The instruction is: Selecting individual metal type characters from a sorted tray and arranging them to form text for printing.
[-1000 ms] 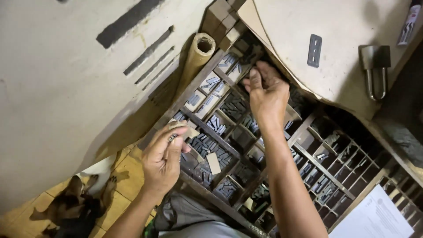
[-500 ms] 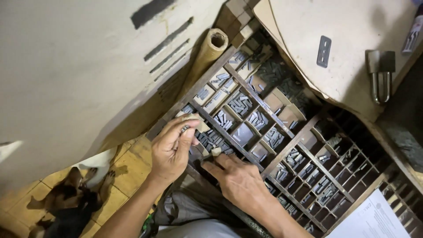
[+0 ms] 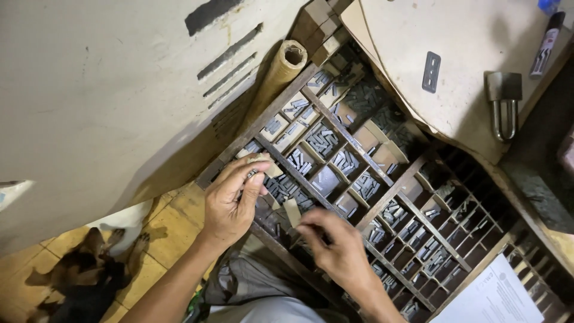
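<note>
The left hand [image 3: 230, 200] curls closed around a small stack of metal type pieces [image 3: 258, 168], thumb pressing them in place, at the nine o'clock edge of a wooden type case [image 3: 391, 194]. The right hand [image 3: 335, 242], at six o'clock, pinches narrowly over a near compartment; whether it grips a piece cannot be told. This looks like gathering type piece by piece; the next move calls for a fine pinch and placement against the held stack. A padlock [image 3: 503, 101] lies on the tabletop [image 3: 466, 42] at two o'clock, a cardboard tube [image 3: 281, 69] at eleven, a dog [image 3: 84, 281] on the floor at eight.
</note>
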